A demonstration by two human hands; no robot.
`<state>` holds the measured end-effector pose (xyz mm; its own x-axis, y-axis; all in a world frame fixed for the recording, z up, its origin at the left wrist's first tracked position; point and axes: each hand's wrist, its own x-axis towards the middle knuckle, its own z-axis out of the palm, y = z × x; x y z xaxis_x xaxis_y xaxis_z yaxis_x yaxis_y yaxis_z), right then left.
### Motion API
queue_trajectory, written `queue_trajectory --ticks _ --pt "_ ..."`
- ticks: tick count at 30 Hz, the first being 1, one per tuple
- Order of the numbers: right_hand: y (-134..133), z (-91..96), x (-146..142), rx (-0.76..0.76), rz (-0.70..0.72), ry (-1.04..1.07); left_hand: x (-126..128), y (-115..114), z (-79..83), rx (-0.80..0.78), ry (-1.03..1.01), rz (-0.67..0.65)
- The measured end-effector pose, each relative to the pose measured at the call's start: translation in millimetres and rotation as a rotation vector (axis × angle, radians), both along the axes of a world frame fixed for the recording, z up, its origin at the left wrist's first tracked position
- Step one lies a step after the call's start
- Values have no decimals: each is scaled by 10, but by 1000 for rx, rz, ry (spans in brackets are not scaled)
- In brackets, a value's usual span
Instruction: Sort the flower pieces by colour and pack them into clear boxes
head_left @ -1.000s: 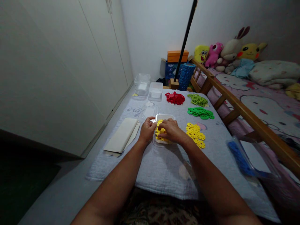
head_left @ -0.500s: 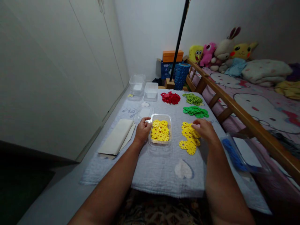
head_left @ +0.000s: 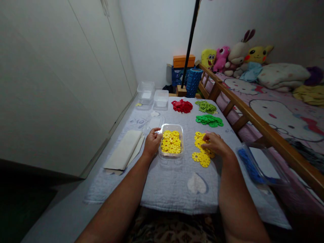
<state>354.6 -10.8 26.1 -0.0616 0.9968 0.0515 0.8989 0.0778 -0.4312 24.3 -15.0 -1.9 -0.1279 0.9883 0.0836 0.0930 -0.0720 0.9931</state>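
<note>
A clear plastic box [head_left: 183,141] stands in front of me, partly filled with yellow snowflake discs [head_left: 171,141]. The fingers of my left hand [head_left: 153,141] are closed on its left rim. To the right of the box, a loose pile of yellow snowflake discs [head_left: 204,160] lies on the cloth. My right hand [head_left: 216,144] is over this pile, with thumb and forefinger apart and the tips at the discs. Part of the pile is hidden under that hand.
Red discs [head_left: 182,106], light green discs [head_left: 206,107] and green discs [head_left: 209,120] lie farther back. Clear boxes [head_left: 161,100] stand at the far left, a folded cloth [head_left: 124,150] nearer. At right are a box of blue pieces [head_left: 250,165] and a wooden bed rail [head_left: 255,116].
My right hand has moved slightly left and down over the yellow pile, and its thumb and forefinger have spread apart. My left hand stays at the box. The whole view has shifted slightly.
</note>
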Motion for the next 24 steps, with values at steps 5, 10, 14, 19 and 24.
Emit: queue_trajectory --ticks 5,10,14,19,24 --pt "-56 221 -43 -126 98 433 -9 3 -1 9 15 -3" --pt "-109 490 -427 -104 167 575 -4 8 -6 15 14 4" --pt "-103 613 -991 -47 320 462 6 5 3 3 -1 9" --pt "-21 605 -1503 17 393 90 5 7 -11 2 -36 -4" --pt "92 506 -1655 19 363 -33 1 13 -16 -1 -24 6"
